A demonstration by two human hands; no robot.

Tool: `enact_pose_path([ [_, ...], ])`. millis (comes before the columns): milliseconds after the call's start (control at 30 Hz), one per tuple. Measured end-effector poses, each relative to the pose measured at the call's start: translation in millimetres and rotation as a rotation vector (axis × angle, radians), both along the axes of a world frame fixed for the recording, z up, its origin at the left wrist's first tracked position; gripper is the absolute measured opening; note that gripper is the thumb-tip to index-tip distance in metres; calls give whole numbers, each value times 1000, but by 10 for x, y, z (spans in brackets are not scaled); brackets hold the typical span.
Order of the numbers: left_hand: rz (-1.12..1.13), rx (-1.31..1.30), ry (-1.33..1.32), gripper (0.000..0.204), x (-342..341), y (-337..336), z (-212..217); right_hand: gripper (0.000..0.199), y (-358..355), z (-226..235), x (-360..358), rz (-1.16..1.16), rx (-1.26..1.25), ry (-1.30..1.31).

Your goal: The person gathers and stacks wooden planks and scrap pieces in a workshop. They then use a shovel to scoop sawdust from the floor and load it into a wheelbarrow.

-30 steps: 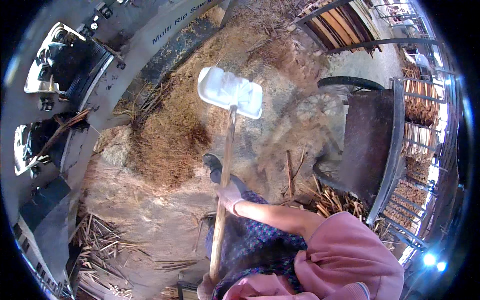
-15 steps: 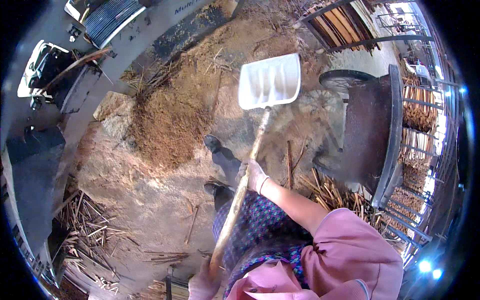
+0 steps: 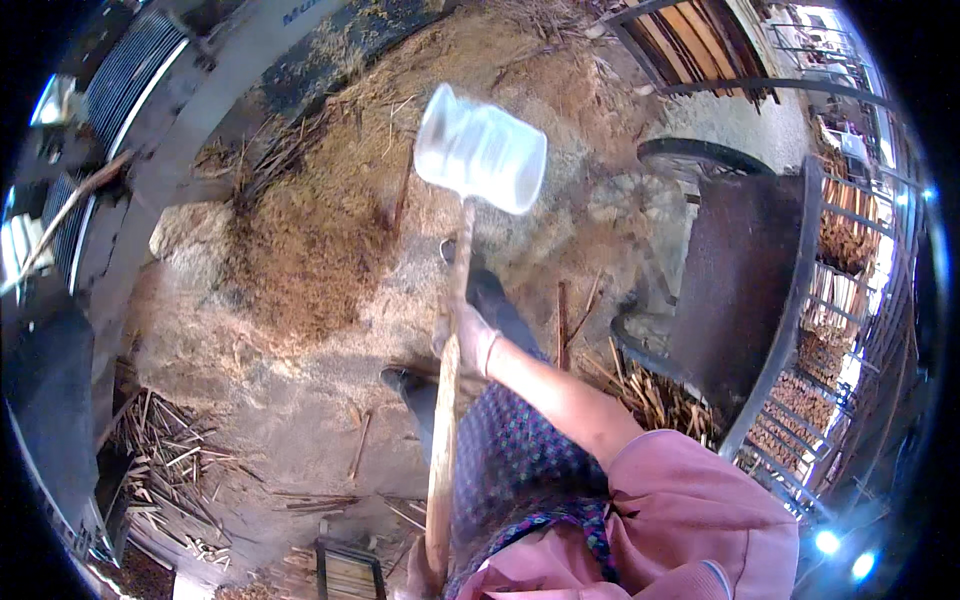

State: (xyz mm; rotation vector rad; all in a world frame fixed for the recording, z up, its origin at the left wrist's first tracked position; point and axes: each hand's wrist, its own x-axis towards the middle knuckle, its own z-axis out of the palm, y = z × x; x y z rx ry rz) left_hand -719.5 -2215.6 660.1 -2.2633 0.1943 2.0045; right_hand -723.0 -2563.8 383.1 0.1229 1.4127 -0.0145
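A shovel with a broad white blade (image 3: 482,148) and a long wooden handle (image 3: 441,470) is held up in front of me, blade at the far end. Gloved fingers of my right hand (image 3: 472,338) wrap round the middle of the handle. My left hand (image 3: 424,577) grips the handle's near end at the lower edge, only partly in view. No load shows on the blade, which is blurred by motion. Below and left of it lies a heap of brown sawdust (image 3: 305,265) on the ground.
A dark cart (image 3: 740,285) with spoked wheels stands at the right. Scattered wood sticks (image 3: 165,455) lie lower left, and more sticks (image 3: 665,395) lie by the cart. A pale rock (image 3: 190,245) rests beside the grey machine frame (image 3: 190,130). Stacked wood (image 3: 690,45) stands far right.
The shovel blade has swung left and tilted, its right side dropping lower. My right hand has moved left with the handle, and the far foot has shifted.
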Motion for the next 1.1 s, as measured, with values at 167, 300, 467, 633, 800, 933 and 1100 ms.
enact_pose_path([
  [167, 108, 9, 3, 57, -407, -1456, -514, 31, -1908, -578, 328, 333, -178, -87],
  [300, 106, 80, 25, 57, -402, -1780, -347, 28, -1857, -467, 55, 154, -166, -70],
  [467, 110, 150, 14, 56, -348, -1732, -14, 27, -1554, -183, 6, 196, 15, -26],
  [633, 91, 169, -43, 55, -475, -1720, 11, 25, -1654, 367, -373, 237, -25, 196],
  [800, -40, -36, -196, 55, -234, -2232, -393, 25, -2171, 345, -1064, 539, -723, 384],
  [933, 227, -435, 50, 55, 33, -3246, -879, 26, -3641, 9, -864, 712, -970, 543],
  [1100, 475, -539, 10, 54, 335, -3524, -1137, 28, -4051, -332, -82, 1096, -1070, 488],
])
